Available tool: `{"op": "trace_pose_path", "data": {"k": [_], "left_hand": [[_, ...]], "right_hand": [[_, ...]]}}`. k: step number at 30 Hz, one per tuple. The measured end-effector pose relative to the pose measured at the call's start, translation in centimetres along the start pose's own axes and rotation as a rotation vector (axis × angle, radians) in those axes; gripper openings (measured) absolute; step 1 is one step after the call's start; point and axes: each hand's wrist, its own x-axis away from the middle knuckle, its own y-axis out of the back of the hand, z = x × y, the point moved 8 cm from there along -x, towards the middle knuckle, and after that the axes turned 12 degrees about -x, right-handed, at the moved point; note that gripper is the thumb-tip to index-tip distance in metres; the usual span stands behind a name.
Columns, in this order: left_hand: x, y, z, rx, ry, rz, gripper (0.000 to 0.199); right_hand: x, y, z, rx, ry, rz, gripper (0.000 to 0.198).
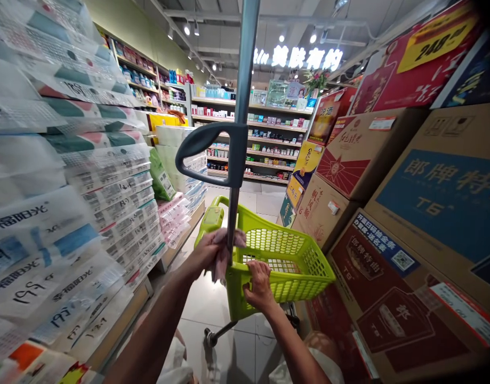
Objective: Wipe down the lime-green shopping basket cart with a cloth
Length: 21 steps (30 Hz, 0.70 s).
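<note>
My right hand (259, 285) is closed over the near rim of the green basket (284, 256). My left hand (208, 250) is wrapped around a pinkish cloth (223, 261), pressing it to the grey pole (239, 160). Beyond, tissue packs (109, 176) flank the left, cartons (388, 176) the right, then shelves (264, 133).

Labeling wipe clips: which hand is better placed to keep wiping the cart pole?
Left. The left hand already presses the cloth against the pole. The right hand grips the basket rim, likely steadying it, and holds no cloth.
</note>
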Motion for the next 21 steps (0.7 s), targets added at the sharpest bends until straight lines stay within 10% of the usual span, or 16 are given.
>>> {"op": "trace_pose_path", "data": {"k": [3,7,12,21], "left_hand": [[0.8,-0.7,2.0,-0.093,0.152,0.113,0.038],[-1.7,-0.4,-2.1,0.088,0.100,0.266,0.043],[-3.1,1.8,-4.3,0.166,0.054,-0.080,0.034],[5.5,-1.1,4.4,0.150,0.240,-0.606,0.054]], "right_hand": [[0.4,-0.1,-0.2,0.008,0.012,0.004,0.057],[0.6,0.0,-0.4,0.032,0.009,-0.009,0.057],[0.4,-0.1,-0.2,0.027,0.000,-0.006,0.057],[0.5,0.0,-0.4,0.051,-0.008,-0.025,0.056]]}}
